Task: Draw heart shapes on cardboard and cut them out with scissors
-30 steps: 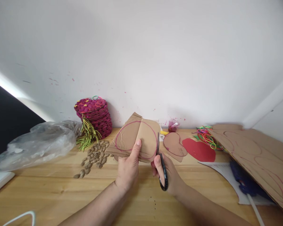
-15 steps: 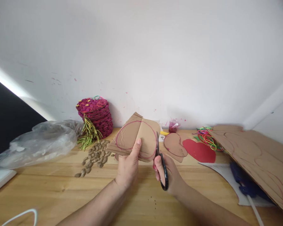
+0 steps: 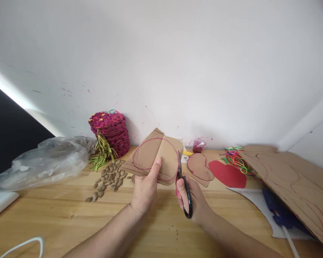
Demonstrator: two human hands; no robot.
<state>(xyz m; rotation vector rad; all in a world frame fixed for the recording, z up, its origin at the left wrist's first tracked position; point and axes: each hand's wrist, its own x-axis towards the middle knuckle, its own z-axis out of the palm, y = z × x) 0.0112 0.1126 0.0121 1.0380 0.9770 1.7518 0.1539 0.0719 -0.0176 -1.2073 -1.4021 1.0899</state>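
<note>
In the head view, the left hand grips creased cardboard, marked with a magenta outline, above the desk; the right hand grasps black-handled scissors, blades at the cardboard's right side.

Cardboard piece in left hand; scissors in right hand, at piece's right edge. Plastic bag left of basket, cup behind cardboard cutout, cord bundle left of cardboard sheet, glue gun partly under sheet.
</note>
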